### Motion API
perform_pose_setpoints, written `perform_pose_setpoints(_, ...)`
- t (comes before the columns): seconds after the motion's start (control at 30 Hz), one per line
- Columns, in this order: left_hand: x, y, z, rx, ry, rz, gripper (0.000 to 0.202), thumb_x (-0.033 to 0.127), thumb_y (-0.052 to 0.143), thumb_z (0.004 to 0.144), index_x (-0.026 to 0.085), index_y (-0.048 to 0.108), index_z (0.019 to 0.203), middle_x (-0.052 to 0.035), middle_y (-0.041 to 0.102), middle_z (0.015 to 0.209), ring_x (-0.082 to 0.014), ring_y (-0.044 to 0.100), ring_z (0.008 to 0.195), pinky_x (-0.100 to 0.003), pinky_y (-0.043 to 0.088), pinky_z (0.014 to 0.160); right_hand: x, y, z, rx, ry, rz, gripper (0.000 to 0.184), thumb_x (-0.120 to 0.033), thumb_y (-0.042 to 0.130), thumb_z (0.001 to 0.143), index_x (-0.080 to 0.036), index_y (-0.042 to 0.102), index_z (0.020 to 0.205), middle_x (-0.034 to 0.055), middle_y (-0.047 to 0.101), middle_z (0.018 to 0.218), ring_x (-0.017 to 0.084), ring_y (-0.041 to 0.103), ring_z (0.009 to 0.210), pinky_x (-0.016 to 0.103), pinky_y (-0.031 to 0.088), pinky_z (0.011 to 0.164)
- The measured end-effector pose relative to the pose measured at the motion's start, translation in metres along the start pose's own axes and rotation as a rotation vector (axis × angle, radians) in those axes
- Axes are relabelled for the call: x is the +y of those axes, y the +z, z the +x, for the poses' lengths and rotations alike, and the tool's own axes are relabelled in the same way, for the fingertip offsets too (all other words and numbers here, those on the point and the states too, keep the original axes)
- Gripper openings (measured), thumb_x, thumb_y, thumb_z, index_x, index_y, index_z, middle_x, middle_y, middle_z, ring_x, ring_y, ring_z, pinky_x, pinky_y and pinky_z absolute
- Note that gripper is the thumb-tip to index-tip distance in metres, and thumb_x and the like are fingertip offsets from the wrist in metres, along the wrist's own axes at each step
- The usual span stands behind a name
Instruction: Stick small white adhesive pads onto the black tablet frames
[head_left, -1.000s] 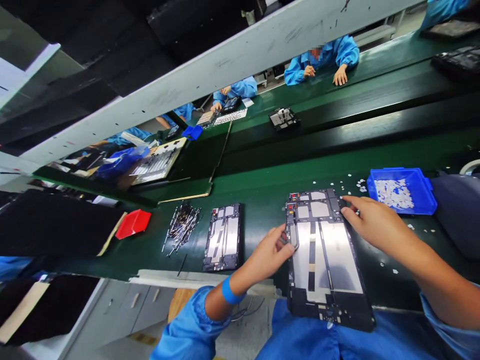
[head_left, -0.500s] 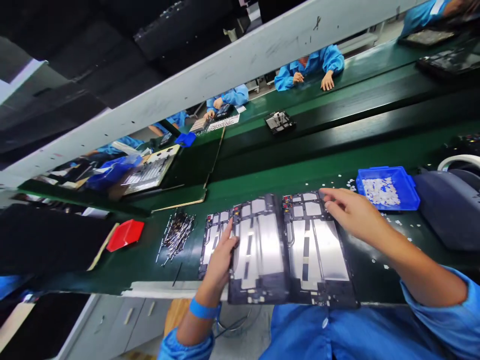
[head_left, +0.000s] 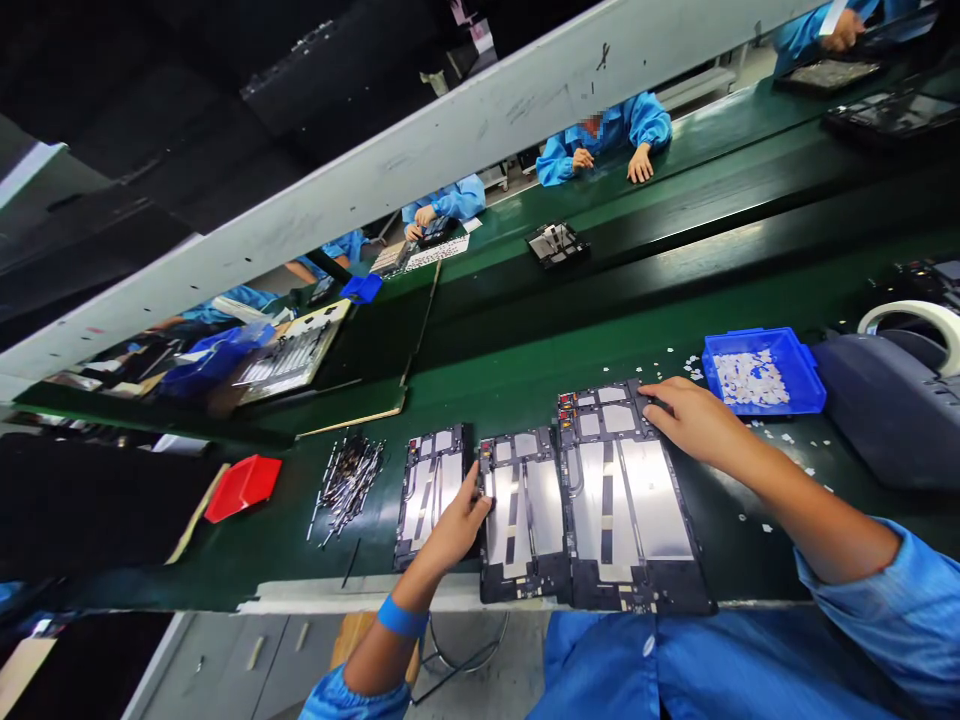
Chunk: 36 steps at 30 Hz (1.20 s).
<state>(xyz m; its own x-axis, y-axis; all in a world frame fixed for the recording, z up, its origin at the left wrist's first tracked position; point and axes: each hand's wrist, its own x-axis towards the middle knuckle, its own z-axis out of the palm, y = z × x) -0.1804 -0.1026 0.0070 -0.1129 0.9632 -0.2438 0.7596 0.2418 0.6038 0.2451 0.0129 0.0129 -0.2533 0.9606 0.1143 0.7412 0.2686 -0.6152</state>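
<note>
Three flat tablet assemblies, black-framed with silver plates, lie side by side along the front of the green bench. My left hand (head_left: 454,525) grips the left edge of the middle tablet assembly (head_left: 521,515), its thumb and forefinger at that side. The right tablet assembly (head_left: 626,500) is larger in view, and my right hand (head_left: 686,420) pinches its upper right corner; the fingertips are partly hidden. Left of my left hand lies another tablet assembly (head_left: 435,480), partly covered by that hand.
Thin dark and silvery strips (head_left: 349,485) are heaped at the left, beside a red tray (head_left: 244,487). A blue bin (head_left: 765,370) of small white pieces stands at right, with loose bits around it. A tape roll (head_left: 915,330) sits farther right. Co-workers sit across the bench.
The middle tablet assembly, raised and blurred in my left hand before, now lies lower and flat beside the right one. My right hand stays at the same corner.
</note>
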Motion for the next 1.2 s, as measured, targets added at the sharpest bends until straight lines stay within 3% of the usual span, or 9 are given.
perform_pose_setpoints(0.1, 0.021, -0.006, 0.009, 0.102, 0.176, 0.263, 0.059, 0.033, 0.055, 0.095, 0.014, 0.054, 0.151, -0.0152, 0.069, 0.12, -0.0285, 0.067, 0.112, -0.046, 0.053, 0.103, 0.0, -0.001, 0.001, 0.005, 0.001, 0.016, 0.04, -0.031, 0.049, 0.102, -0.016, 0.074, 0.129, 0.0136, 0.073, 0.121, 0.027, 0.069, 0.113, 0.04, 0.052, 0.101)
perform_pose_setpoints(0.17, 0.051, -0.006, 0.017, 0.162, 0.371, 0.353, 0.049, 0.027, 0.054, 0.098, 0.018, 0.058, 0.147, -0.0147, 0.067, 0.125, -0.0283, 0.064, 0.117, -0.045, 0.052, 0.104, -0.002, -0.001, 0.002, 0.025, 0.0, 0.022, 0.041, -0.031, 0.047, 0.103, -0.015, 0.075, 0.128, 0.0142, 0.073, 0.121, 0.028, 0.069, 0.113, 0.041, 0.052, 0.101)
perform_pose_setpoints(0.27, 0.105, 0.006, 0.039, 0.114, 0.62, 0.401, 0.041, 0.021, 0.05, 0.102, 0.022, 0.062, 0.141, -0.0113, 0.069, 0.117, -0.0248, 0.065, 0.11, -0.04, 0.055, 0.098, -0.007, -0.003, 0.002, 0.076, -0.008, 0.022, 0.041, -0.031, 0.048, 0.102, -0.014, 0.075, 0.127, 0.0143, 0.074, 0.119, 0.029, 0.069, 0.112, 0.043, 0.053, 0.1)
perform_pose_setpoints(0.37, 0.141, 0.024, 0.064, 0.066, 0.731, 0.477, 0.039, 0.017, 0.052, 0.102, 0.021, 0.064, 0.139, -0.0105, 0.07, 0.111, -0.0246, 0.066, 0.101, -0.039, 0.057, 0.09, -0.017, -0.008, 0.0, 0.123, -0.02, 0.014, 0.038, -0.03, 0.05, 0.101, -0.016, 0.076, 0.124, 0.0134, 0.074, 0.116, 0.029, 0.069, 0.11, 0.043, 0.053, 0.099)
perform_pose_setpoints(0.47, 0.15, 0.037, 0.078, 0.066, 0.769, 0.474, 0.031, 0.016, 0.054, 0.101, 0.019, 0.071, 0.127, -0.0099, 0.072, 0.106, -0.024, 0.067, 0.097, -0.038, 0.057, 0.086, -0.027, -0.013, -0.002, 0.137, -0.04, 0.014, 0.037, -0.029, 0.051, 0.1, -0.017, 0.077, 0.122, 0.0124, 0.075, 0.114, 0.028, 0.069, 0.108, 0.041, 0.053, 0.098)
perform_pose_setpoints(0.67, 0.143, 0.037, 0.073, 0.198, 0.775, 0.153, 0.014, 0.017, 0.057, 0.099, 0.02, 0.071, 0.1, -0.0061, 0.074, 0.098, -0.0201, 0.069, 0.094, -0.034, 0.057, 0.085, -0.056, -0.008, 0.012, 0.095, -0.125, 0.122, 0.034, -0.02, 0.052, 0.1, -0.017, 0.078, 0.121, 0.0103, 0.077, 0.115, 0.026, 0.069, 0.109, 0.039, 0.052, 0.099)
perform_pose_setpoints(0.83, 0.154, 0.04, 0.065, 0.192, 0.803, -0.041, 0.014, 0.024, 0.058, 0.095, 0.022, 0.072, 0.092, -0.005, 0.076, 0.095, -0.0191, 0.071, 0.091, -0.032, 0.058, 0.085, -0.095, 0.007, 0.028, -0.111, -0.257, 0.242, 0.024, -0.015, 0.059, 0.099, -0.02, 0.079, 0.11, 0.0064, 0.08, 0.114, 0.02, 0.072, 0.109, 0.031, 0.05, 0.096)
perform_pose_setpoints(1.03, 0.155, 0.049, 0.078, 0.336, 0.375, -0.064, 0.034, 0.052, 0.068, 0.078, 0.022, 0.071, 0.092, -0.0062, 0.075, 0.089, -0.0251, 0.07, 0.081, -0.036, 0.056, 0.073, -0.092, 0.025, 0.047, -0.139, -0.225, 0.243, 0.02, -0.029, 0.064, 0.101, -0.017, 0.076, 0.113, 0.006, 0.08, 0.113, 0.019, 0.074, 0.104, 0.026, 0.047, 0.084)
perform_pose_setpoints(1.2, 0.158, 0.043, 0.065, 0.139, 0.217, -0.16, 0.051, 0.059, 0.066, 0.074, 0.022, 0.073, 0.108, -0.006, 0.079, 0.103, -0.0263, 0.073, 0.092, -0.035, 0.058, 0.08, -0.093, 0.027, 0.044, -0.108, -0.196, 0.215, 0.02, -0.03, 0.06, 0.104, -0.018, 0.074, 0.11, 0.0049, 0.079, 0.116, 0.018, 0.073, 0.107, 0.026, 0.047, 0.084)
